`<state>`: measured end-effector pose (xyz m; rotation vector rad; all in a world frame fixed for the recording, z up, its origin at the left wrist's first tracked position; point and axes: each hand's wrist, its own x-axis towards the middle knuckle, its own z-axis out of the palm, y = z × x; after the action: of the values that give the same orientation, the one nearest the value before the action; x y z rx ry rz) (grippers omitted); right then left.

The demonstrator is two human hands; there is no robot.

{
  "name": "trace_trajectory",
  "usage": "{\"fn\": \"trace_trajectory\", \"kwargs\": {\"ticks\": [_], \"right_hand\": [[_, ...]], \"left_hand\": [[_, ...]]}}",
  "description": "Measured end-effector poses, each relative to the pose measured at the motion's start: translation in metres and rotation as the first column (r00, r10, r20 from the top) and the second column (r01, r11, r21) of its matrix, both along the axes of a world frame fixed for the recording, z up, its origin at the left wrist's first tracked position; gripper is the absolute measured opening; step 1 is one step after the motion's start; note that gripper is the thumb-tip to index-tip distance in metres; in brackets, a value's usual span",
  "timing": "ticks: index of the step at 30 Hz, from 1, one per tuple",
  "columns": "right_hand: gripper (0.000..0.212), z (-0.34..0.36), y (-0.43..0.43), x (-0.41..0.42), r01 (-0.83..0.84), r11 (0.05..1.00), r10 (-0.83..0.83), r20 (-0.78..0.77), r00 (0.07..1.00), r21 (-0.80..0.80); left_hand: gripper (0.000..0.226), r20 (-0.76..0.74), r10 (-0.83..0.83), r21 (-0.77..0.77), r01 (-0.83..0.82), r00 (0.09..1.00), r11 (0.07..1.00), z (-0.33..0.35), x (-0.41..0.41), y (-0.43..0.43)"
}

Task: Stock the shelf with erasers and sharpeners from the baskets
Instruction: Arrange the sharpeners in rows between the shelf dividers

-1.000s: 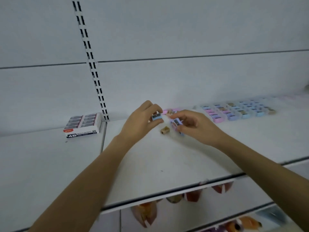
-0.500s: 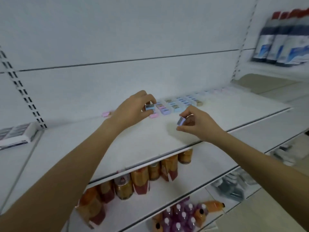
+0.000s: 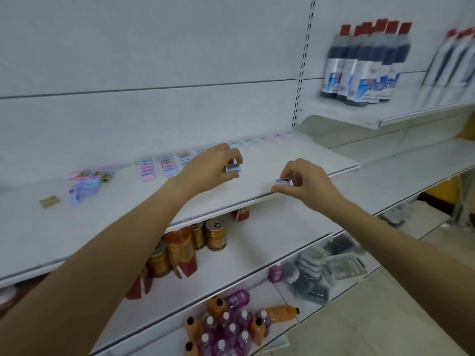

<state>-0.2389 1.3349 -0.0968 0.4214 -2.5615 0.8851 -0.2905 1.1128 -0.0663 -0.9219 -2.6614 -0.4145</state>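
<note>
While the left hand (image 3: 210, 167) hangs over the middle of the shelf (image 3: 102, 227), its fingers (image 3: 235, 154) and thumb are curled round one pale blue sharpener (image 3: 233, 167), pinching it by its sides; whether it touches the board cannot be told. The right hand (image 3: 305, 185) is at the front edge of the shelf, thumb and forefinger closed on a second blue sharpener (image 3: 282, 181), the other fingers folded in behind it. That makes two sharpeners in hand, one each, near each other but apart.

Along the back edge stand the stocked columns (image 3: 167, 167) of pastel sharpeners. Four columns show left of the left hand, and those toward the right end are too blurred to count. Toward the left end lies a loose heap (image 3: 87, 181) of pink, blue and brown pieces, uncountable, and just in front of it one brown sharpener (image 3: 49, 201) by itself.
</note>
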Motion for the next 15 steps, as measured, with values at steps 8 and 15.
{"fn": "trace_trajectory", "kwargs": {"ticks": [8, 15], "right_hand": [[0.018, 0.004, 0.024, -0.051, 0.017, 1.000, -0.016, -0.054, 0.998, 0.006], [0.012, 0.007, 0.043, -0.117, 0.021, 0.997, -0.015, -0.089, 0.996, 0.070]], "left_hand": [[0.024, -0.039, 0.073, -0.036, -0.074, 0.997, 0.997, 0.022, -0.057, 0.020], [0.026, -0.056, 0.075, 0.046, -0.073, 0.996, 0.996, 0.028, -0.122, 0.033]]}}
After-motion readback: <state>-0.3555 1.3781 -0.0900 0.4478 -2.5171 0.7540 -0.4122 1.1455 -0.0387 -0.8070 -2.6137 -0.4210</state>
